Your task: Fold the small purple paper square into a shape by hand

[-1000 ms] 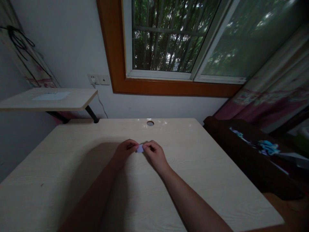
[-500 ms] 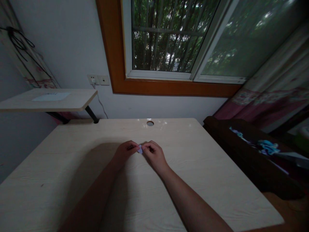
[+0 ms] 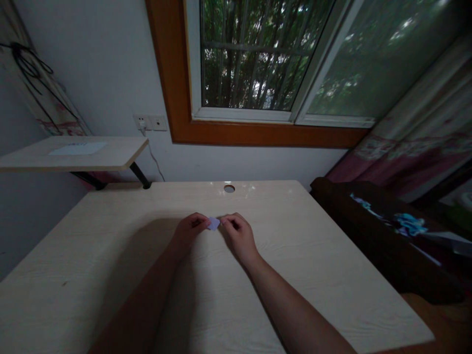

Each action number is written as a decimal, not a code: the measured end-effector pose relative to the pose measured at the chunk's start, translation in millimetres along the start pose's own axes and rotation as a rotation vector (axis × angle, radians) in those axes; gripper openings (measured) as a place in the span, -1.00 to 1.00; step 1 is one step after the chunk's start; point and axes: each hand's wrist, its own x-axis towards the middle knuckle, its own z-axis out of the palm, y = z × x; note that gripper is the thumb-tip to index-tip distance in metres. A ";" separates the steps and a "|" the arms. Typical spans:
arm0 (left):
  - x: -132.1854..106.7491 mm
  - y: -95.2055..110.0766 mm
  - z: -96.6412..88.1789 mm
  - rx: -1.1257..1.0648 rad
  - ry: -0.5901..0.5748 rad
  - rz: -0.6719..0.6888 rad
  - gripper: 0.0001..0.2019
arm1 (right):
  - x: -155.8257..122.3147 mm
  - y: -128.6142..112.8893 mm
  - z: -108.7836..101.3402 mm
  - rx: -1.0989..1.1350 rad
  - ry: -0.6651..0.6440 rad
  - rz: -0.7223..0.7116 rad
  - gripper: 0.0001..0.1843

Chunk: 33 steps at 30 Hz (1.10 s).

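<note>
A small pale lilac piece of paper [image 3: 214,223], roughly diamond-shaped, is held up over the middle of the desk. My left hand [image 3: 190,233] pinches its left corner between thumb and forefinger. On the other side my right hand [image 3: 239,236] is closed, with thumb and forefinger pinched at the paper's right corner. Its fingertips hide that corner. Both forearms reach forward over the pale wood-grain desk [image 3: 295,265].
A raised shelf [image 3: 129,152] with a paper sheet [image 3: 79,148] stands at the left rear. Near the back edge is a round cable hole [image 3: 229,189]. A dark brown piece of furniture [image 3: 354,236] with blue cloth [image 3: 410,223] is on the right, under a curtain.
My hands have moved slightly apart, the right one to the right. More of the lilac paper shows between the fingers, flatter than before.
</note>
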 end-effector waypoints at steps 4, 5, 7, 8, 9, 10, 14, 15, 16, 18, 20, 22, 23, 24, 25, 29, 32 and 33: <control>-1.6 4.0 0.8 0.021 0.005 0.003 -0.81 | -0.2 -0.5 2.0 0.023 -0.070 -0.038 -0.79; -1.7 4.0 0.9 0.015 0.004 0.003 -0.81 | -0.6 -0.4 2.5 0.026 -0.089 -0.045 -0.79; -1.5 2.5 0.7 -0.005 -0.005 0.007 -0.81 | -1.3 0.1 3.1 0.023 -0.096 -0.046 -0.79; -1.3 1.3 0.5 -0.014 -0.010 0.007 -0.80 | -1.5 0.4 3.1 0.021 -0.086 -0.041 -0.80; -1.0 0.1 0.2 -0.022 -0.014 0.006 -0.80 | -1.6 0.6 3.0 0.019 -0.075 -0.036 -0.80; -0.7 -1.0 0.0 -0.031 -0.016 0.006 -0.80 | -1.6 0.7 2.8 0.018 -0.068 -0.035 -0.81; -0.1 -2.7 0.0 -0.067 -0.047 0.017 -0.80 | -1.0 -0.1 2.1 0.026 -0.107 -0.052 -0.83; -0.4 -2.4 0.1 -0.071 -0.059 0.023 -0.80 | -0.9 -0.4 2.1 0.027 -0.114 -0.055 -0.83; -0.8 -1.9 0.2 -0.071 -0.070 0.024 -0.80 | -0.9 -0.7 2.1 0.027 -0.116 -0.057 -0.83; -1.9 -0.6 0.4 -0.062 -0.085 0.020 -0.79 | -1.0 -1.2 2.0 0.021 -0.121 -0.065 -0.83; -3.1 1.0 0.4 -0.042 -0.093 0.010 -0.78 | -1.2 -1.9 1.9 0.010 -0.139 -0.082 -0.83; -3.7 2.7 0.4 -0.006 -0.103 0.007 -0.77 | -1.4 -2.9 1.7 -0.003 -0.173 -0.100 -0.83; -3.8 3.5 0.4 0.019 -0.105 0.008 -0.77 | -1.5 -3.4 1.7 -0.010 -0.187 -0.107 -0.83; -3.8 4.1 0.5 0.043 -0.105 0.010 -0.77 | -1.6 -3.8 1.7 -0.017 -0.196 -0.112 -0.83; -3.7 4.5 0.7 0.063 -0.102 0.011 -0.77 | -1.8 -4.0 1.8 -0.023 -0.196 -0.115 -0.83; -4.0 4.9 1.7 0.088 -0.072 0.009 -0.75 | -2.7 -3.8 2.2 -0.030 -0.156 -0.108 -0.83; -5.5 6.3 2.2 0.067 -0.075 0.001 -0.76 | -2.8 -3.5 2.2 -0.023 -0.123 -0.093 -0.82; -6.1 7.0 2.3 0.051 -0.079 -0.002 -0.77 | -2.7 -3.4 2.1 -0.021 -0.110 -0.088 -0.82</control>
